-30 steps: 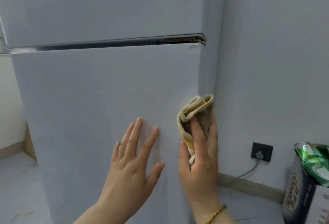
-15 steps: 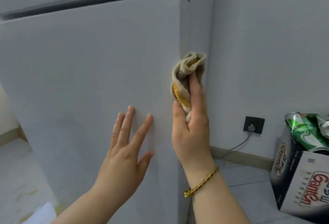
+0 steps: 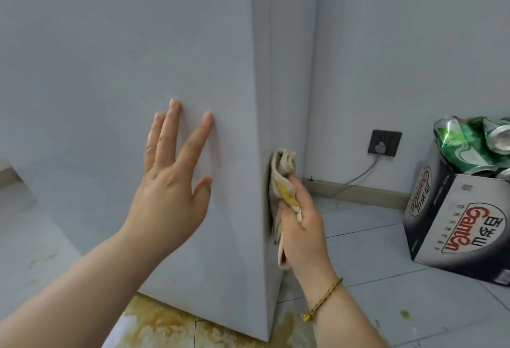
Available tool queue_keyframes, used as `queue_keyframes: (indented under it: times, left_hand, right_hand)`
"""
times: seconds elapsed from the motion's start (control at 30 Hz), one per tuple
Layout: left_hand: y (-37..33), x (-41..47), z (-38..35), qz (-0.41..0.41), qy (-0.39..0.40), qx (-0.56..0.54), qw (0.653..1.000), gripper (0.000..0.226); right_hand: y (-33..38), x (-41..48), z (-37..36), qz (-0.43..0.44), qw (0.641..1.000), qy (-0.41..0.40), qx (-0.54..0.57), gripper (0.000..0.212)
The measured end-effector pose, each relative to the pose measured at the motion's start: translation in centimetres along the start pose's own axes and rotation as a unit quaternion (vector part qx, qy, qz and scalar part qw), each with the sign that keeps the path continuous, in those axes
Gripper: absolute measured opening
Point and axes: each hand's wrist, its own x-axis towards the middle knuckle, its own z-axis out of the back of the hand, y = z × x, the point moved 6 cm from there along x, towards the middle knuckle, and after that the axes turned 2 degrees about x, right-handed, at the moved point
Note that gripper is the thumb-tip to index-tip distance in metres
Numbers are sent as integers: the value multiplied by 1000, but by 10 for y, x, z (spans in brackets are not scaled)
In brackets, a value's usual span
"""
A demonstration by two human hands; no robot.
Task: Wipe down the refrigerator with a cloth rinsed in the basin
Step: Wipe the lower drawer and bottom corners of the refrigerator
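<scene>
Head view: left hand [image 3: 168, 195] spread flat on refrigerator [image 3: 110, 57]; right hand [image 3: 302, 229] grips cloth [image 3: 283, 179] against side edge. Press firmly, overlap strokes toward base.

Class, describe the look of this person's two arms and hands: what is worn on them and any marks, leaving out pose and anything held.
Both forearms are bare, with no sleeves or gloves in view. The left hand glistens with wet droplets on its back. The right hand has a braided yellow-gold cord bracelet at its wrist.
</scene>
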Motion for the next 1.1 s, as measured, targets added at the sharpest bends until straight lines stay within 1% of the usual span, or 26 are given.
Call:
queue_keyframes:
  times: [0.07, 0.1, 0.17, 0.23, 0.3, 0.37, 0.43, 0.47, 0.53, 0.6, 0.67, 0.7, 0.73, 0.77, 0.8, 0.83, 0.87, 0.9, 0.93, 1.0, 1.07, 1.1]
  left_hand:
    - [1, -16, -12, -26, 6, 36, 999, 66]
    - [2, -27, -21, -30, 17, 42, 999, 64]
    - [4, -49, -42, -30, 46, 35, 998, 67]
    - [5, -63, -57, -33, 63, 33, 997, 70]
    - [7, -66, -62, -39, 69, 32, 996, 68]
    - [7, -65, -65, -41, 71, 35, 996, 66]
    - [8, -65, -66, -41, 67, 39, 996, 74]
    - [8, -65, -66, -41, 62, 38, 997, 80]
    - [7, -65, -66, -41, 55, 40, 997, 85]
    - [7, -64, -66, -41, 41, 46, 997, 84]
    - [4, -68, -68, -38, 27, 61, 997, 76]
    - [3, -72, -70, -34, 28, 66, 997, 72]
    - [4, -80, -75, -27, 35, 63, 997, 70]
    - [5, -88, -81, -19, 46, 56, 997, 70]
    - [9, -96, -88, -13, 60, 52, 997, 73]
    - [12, -104, -95, -10, 74, 56, 996, 75]
    - [15, -109, -100, -14, 85, 66, 994, 77]
    - [16, -113, -105, -16, 96, 73, 993, 78]
    - [17, -113, -107, -15, 103, 75, 992, 77]
    - [18, -113, -108, -3, 109, 68, 992, 77]
    - [20, -116, -110, 2, 119, 62, 991, 85]
    - [20, -116, -108, 6, 122, 55, 991, 87]
  right_hand:
    - [29, 14, 2, 46, 998, 23, 22, 44]
    - [37, 17, 3, 65, 997, 37, 28, 43]
    - [35, 15, 3, 73, 995, 59, 33, 42]
    - [12, 2, 5, 35, 996, 63, 45, 44]
    - [-26, -17, 9, -40, 996, 56, 54, 46]
    - [-73, -40, 14, -136, 987, 43, 68, 46]
    - [-102, -56, 18, -196, 978, 26, 62, 45]
    - [-106, -57, 19, -205, 977, 25, 56, 44]
    - [-96, -50, 20, -196, 979, 35, 46, 43]
    - [-77, -37, 20, -161, 985, 50, 35, 43]
    - [-67, -32, 21, -140, 988, 66, 22, 44]
    - [-67, -33, 23, -140, 988, 57, 16, 44]
    - [-75, -36, 31, -148, 989, 24, 16, 42]
    - [-87, -40, 43, -162, 986, -26, 28, 39]
    - [-104, -46, 58, -189, 976, -91, 51, 35]
    - [-128, -54, 75, -228, 958, -157, 80, 33]
    - [-153, -65, 90, -273, 934, -208, 99, 32]
    - [-178, -80, 101, -321, 910, -240, 106, 34]
    - [-199, -93, 107, -366, 889, -253, 107, 36]
    - [-236, -114, 104, -441, 857, -247, 99, 38]
    - [-261, -127, 89, -494, 835, -229, 78, 39]
    - [-269, -128, 79, -507, 831, -220, 67, 39]
